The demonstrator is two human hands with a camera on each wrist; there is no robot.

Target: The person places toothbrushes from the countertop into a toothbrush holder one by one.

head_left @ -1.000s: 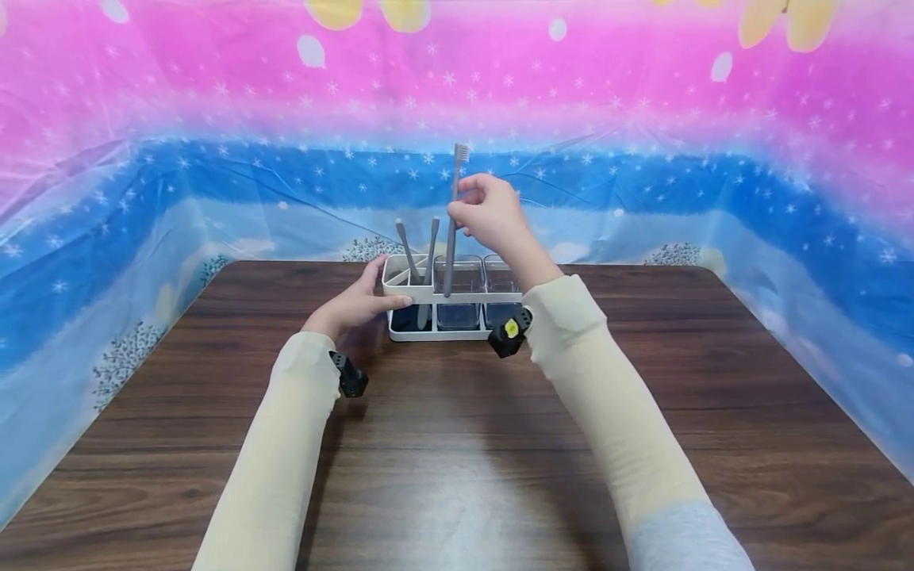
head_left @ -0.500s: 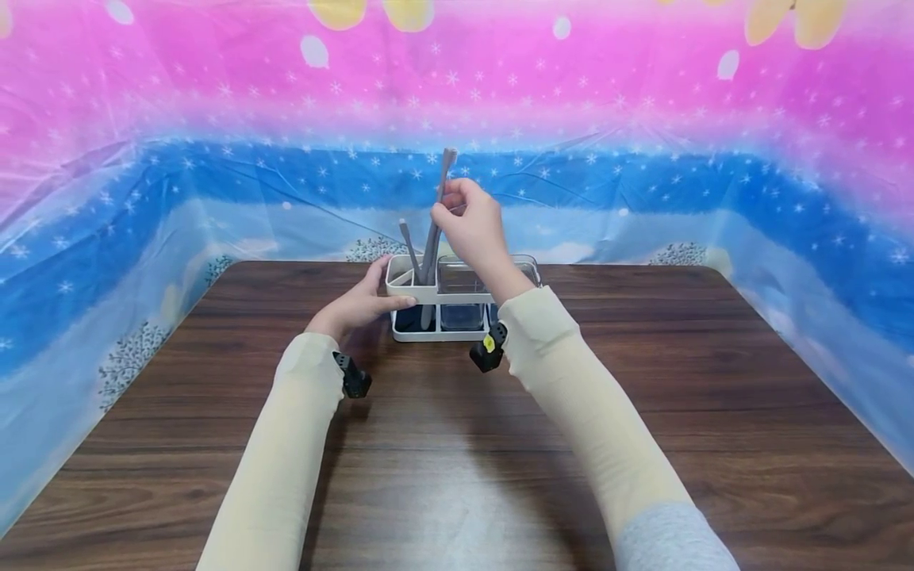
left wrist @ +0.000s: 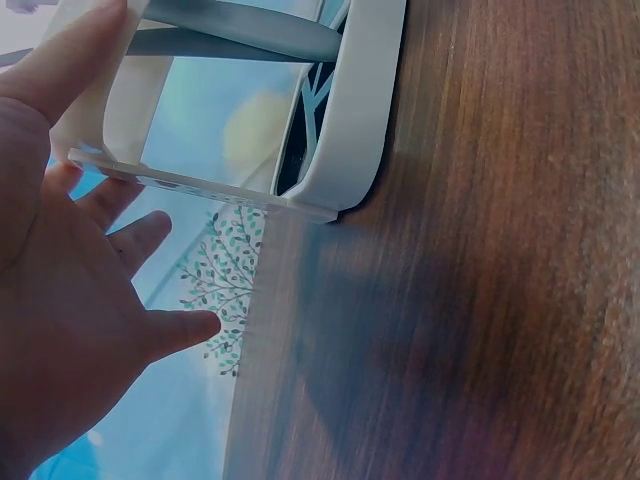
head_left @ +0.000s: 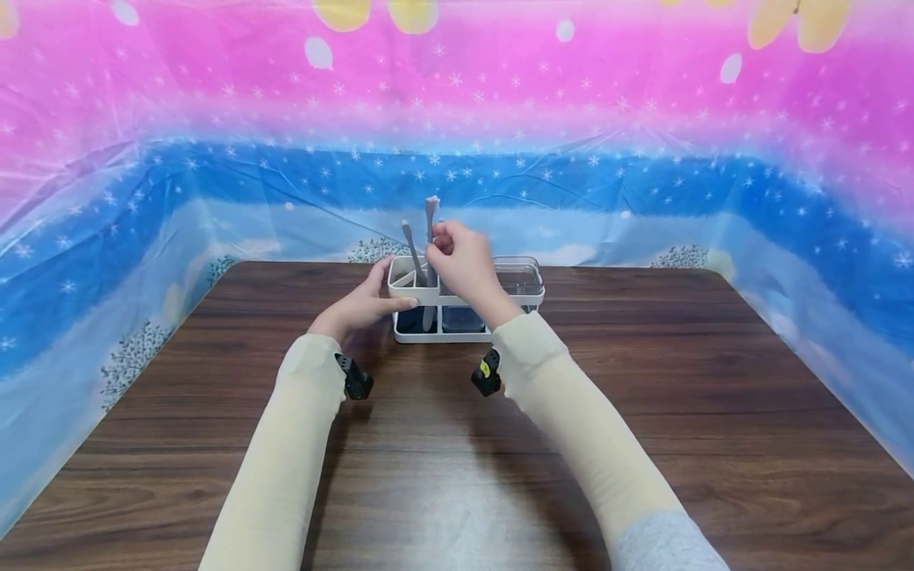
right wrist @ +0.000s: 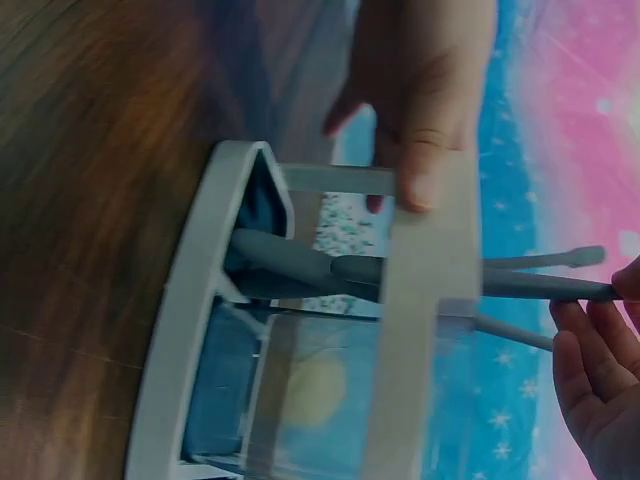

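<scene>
A white toothbrush holder (head_left: 493,300) with two tiers stands at the back of the table. My left hand (head_left: 353,309) grips its left end, thumb on the upper front rim, fingers round the far side. Between thumb and fingers of my right hand (head_left: 466,262) a grey toothbrush (head_left: 431,209) is pinched, upright, bristles up. Its lower end is inside the left compartment, below the upper rim in the right wrist view. Another grey toothbrush (head_left: 410,242) leans in that compartment, and a third handle (right wrist: 515,333) shows in the right wrist view.
Clear cups (head_left: 520,277) sit in the holder's middle and right openings, partly behind my right hand. The dark wooden table (head_left: 457,460) reaches towards me. A pink and blue patterned cloth (head_left: 643,182) hangs round its back and sides.
My right hand has moved left and down with the toothbrush, from above the holder's front rim into the left compartment. My left hand keeps its grip on the holder.
</scene>
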